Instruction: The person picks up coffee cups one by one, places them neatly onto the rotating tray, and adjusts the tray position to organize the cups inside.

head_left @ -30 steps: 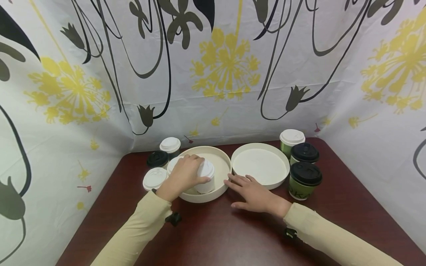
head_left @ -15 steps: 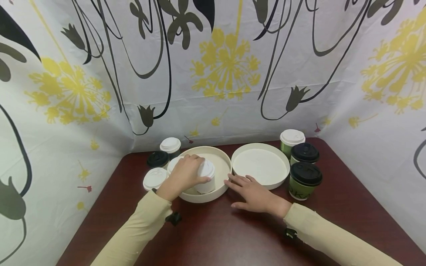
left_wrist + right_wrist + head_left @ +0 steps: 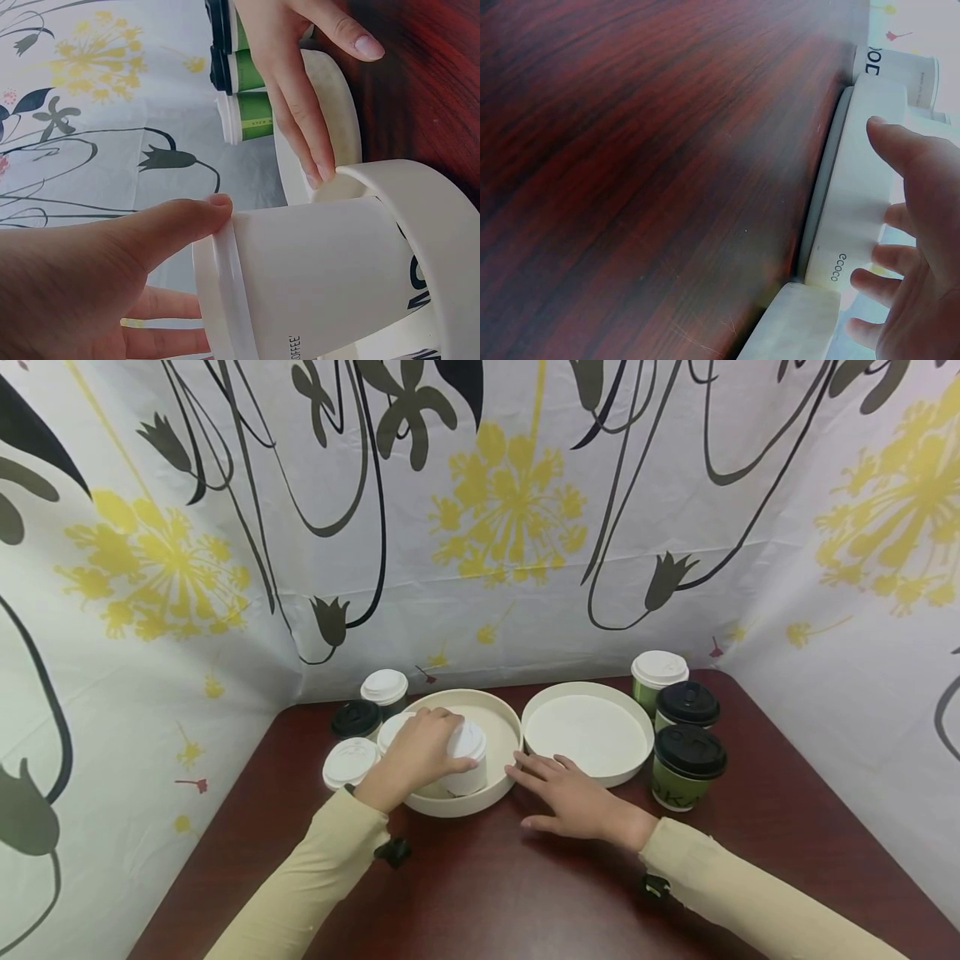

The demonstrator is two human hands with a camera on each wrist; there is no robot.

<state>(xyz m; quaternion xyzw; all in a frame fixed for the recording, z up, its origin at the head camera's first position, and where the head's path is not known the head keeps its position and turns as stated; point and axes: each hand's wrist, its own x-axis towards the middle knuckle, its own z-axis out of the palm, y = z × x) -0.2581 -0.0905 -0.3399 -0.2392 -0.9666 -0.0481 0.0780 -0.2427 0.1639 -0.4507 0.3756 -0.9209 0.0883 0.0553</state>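
My left hand [image 3: 420, 747] grips a white paper coffee cup [image 3: 467, 770] by its white lid, the thumb on the near side and the fingers on the far side. The cup's lower end is inside the left round cream tray [image 3: 459, 807]; whether its base touches the tray floor I cannot tell. Part of another white-lidded cup [image 3: 392, 729] shows behind my left hand. My right hand [image 3: 577, 797] is spread with fingers extended, fingertips at the left tray's right rim. Behind it lies the second round tray [image 3: 588, 735], with nothing in it.
Left of the trays stand a white-lidded cup [image 3: 349, 763], a black-lidded cup [image 3: 356, 718] and a dark cup with a white lid [image 3: 385, 687]. On the right are green cups, one white-lidded [image 3: 659, 670], one black-lidded [image 3: 687, 760]. Patterned cloth [image 3: 480, 527] hangs behind the dark red table [image 3: 480, 893].
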